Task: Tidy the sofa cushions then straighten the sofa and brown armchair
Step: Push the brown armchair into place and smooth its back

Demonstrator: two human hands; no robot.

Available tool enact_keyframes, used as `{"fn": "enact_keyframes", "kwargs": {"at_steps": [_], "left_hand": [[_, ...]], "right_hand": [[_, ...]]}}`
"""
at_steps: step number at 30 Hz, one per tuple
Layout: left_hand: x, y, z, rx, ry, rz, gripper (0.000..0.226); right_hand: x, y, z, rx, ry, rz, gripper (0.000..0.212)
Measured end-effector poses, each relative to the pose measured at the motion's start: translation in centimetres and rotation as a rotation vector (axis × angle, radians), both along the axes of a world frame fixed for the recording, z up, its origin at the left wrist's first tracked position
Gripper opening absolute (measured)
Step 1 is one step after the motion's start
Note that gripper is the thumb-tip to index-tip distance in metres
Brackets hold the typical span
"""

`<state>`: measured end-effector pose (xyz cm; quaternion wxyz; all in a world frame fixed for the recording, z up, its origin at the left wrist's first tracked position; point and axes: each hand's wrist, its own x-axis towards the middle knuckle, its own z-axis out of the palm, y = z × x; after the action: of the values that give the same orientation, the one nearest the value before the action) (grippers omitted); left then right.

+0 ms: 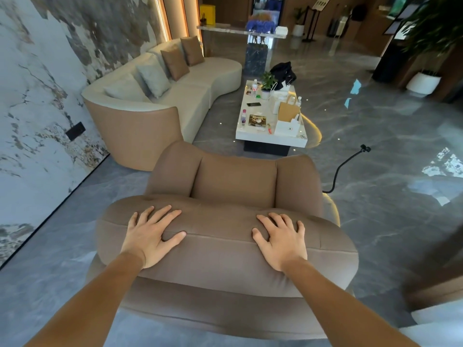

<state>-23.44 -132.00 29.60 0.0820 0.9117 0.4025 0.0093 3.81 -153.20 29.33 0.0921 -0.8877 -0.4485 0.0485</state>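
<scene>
I stand behind the brown armchair [235,181], looking down over its padded backrest. My left hand [150,234] lies flat on the left part of the backrest top with fingers spread. My right hand [281,237] lies the same way on the right part. Beyond the chair stands the curved cream sofa [195,96] with a tan outer shell, along the marble wall. Two grey cushions [152,76] lean at its near end and two brown cushions [180,56] stand upright farther along.
A white coffee table [253,132] to the right of the sofa carries bottles, a phone, a small plant and paper bags. A black cable on a stand [343,166] curves over the glossy grey floor right of the chair. The marble wall [37,96] runs along the left.
</scene>
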Motion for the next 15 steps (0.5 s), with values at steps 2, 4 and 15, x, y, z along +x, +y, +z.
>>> {"fn": "enact_keyframes", "kwargs": {"at_steps": [2, 4, 15], "left_hand": [[0.1, -0.2, 0.2, -0.01, 0.01, -0.005, 0.075], [0.1, -0.3, 0.5, -0.024, 0.014, -0.012, 0.076], [-1.0, 0.5, 7.4, -0.252, 0.265, -0.111, 0.069]], "right_hand": [[0.1, -0.1, 0.0, -0.024, -0.002, -0.001, 0.066], [0.0, -0.1, 0.1, -0.047, 0.007, -0.007, 0.067], [-3.3, 1.9, 6.7, -0.408, 0.23, -0.077, 0.061]]}}
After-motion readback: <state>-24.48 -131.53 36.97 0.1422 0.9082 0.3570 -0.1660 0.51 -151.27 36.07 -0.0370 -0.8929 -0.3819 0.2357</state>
